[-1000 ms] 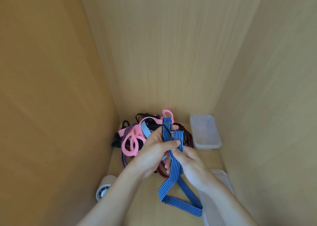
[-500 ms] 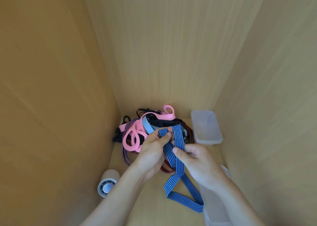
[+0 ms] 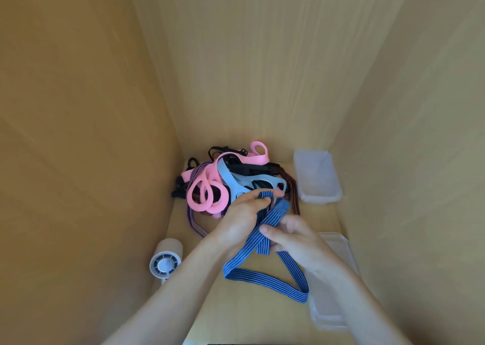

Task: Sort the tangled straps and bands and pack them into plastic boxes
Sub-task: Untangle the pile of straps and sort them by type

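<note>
A blue striped elastic band (image 3: 265, 279) runs through both my hands and its lower loop lies on the wooden floor. My left hand (image 3: 240, 220) grips its upper end, fingers curled over it. My right hand (image 3: 294, 236) pinches the folded middle part between thumb and fingers. Behind my hands lies a tangled pile of pink (image 3: 210, 190), light blue (image 3: 236, 180), black and dark red straps. A clear plastic box (image 3: 316, 178) stands to the right of the pile. A second clear box (image 3: 333, 287) lies near right, partly under my right forearm.
A white cylinder with a vented end (image 3: 166, 259) lies on the floor at near left. Tall wooden walls close in on the left, back and right. A thin purple cord (image 3: 193, 220) trails out of the pile toward the cylinder.
Both hands have moved down and toward me with the blue band. The band's upper end has been folded lower, away from the pile, and more of the pink and light blue straps shows.
</note>
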Demonstrator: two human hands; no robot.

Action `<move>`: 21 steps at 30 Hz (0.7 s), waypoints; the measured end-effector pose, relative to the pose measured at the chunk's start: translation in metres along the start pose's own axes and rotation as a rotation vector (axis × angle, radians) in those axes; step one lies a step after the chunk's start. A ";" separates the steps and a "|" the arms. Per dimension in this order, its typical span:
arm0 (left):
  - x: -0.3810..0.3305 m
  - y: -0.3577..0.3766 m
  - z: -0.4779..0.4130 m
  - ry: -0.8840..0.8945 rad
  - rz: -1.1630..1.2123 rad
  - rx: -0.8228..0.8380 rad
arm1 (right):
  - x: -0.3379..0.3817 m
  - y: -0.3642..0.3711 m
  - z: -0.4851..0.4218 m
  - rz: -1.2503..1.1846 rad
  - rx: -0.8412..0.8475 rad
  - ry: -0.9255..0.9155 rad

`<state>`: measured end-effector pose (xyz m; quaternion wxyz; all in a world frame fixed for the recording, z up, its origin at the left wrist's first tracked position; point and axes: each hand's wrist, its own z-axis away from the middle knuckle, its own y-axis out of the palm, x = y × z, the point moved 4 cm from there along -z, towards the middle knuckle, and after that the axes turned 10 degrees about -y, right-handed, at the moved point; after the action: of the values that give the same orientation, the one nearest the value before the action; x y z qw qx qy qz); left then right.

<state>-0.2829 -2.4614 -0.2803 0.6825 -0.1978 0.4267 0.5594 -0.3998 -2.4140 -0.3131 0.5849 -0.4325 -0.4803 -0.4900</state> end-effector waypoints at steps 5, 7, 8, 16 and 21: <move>-0.007 -0.001 -0.001 -0.083 -0.042 0.192 | 0.002 0.011 0.003 -0.049 -0.072 -0.043; -0.003 0.001 -0.001 -0.134 0.080 0.305 | 0.013 0.005 0.002 -0.122 -0.124 -0.097; 0.000 0.000 0.000 -0.110 0.066 0.360 | 0.019 -0.001 0.002 -0.161 -0.180 -0.123; 0.044 -0.031 0.006 0.027 -0.414 0.248 | 0.047 -0.075 0.008 -0.314 -0.596 -0.199; 0.059 -0.062 0.002 0.068 -0.400 -0.041 | 0.022 -0.080 0.019 -0.203 -0.594 -0.056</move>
<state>-0.2235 -2.4434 -0.3397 0.7612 -0.3112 0.3903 0.4141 -0.4800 -2.4110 -0.2852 0.3678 -0.5475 -0.3728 -0.6527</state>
